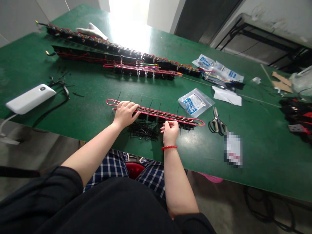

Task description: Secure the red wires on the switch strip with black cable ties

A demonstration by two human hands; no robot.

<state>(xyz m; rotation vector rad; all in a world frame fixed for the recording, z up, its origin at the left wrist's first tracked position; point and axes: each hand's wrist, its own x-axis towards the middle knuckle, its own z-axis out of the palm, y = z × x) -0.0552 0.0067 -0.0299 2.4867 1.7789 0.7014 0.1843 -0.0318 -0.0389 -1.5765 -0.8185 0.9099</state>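
Note:
A long black strip (168, 116) carrying red and dark wires lies across the table before me, the red wire looped beyond both ends. Several thin black cable ties stick up along its far side. My left hand (125, 113) grips the strip near its left end, fingers over the top and thumb towards the near side. At the near edge, right of the middle, my right hand (170, 130) is closed in a pinch; whatever is between its fingertips is too small to make out. Between the hands, on the near side, lies a pile of black cable ties (143, 131).
Scissors (217, 123) and a plastic bag (196, 102) lie to the right, near white paper (227, 96). Longer wired strips (117, 48) stretch across the back, with a white glove (92, 31) behind. A white power bank (31, 98) with a cable sits left.

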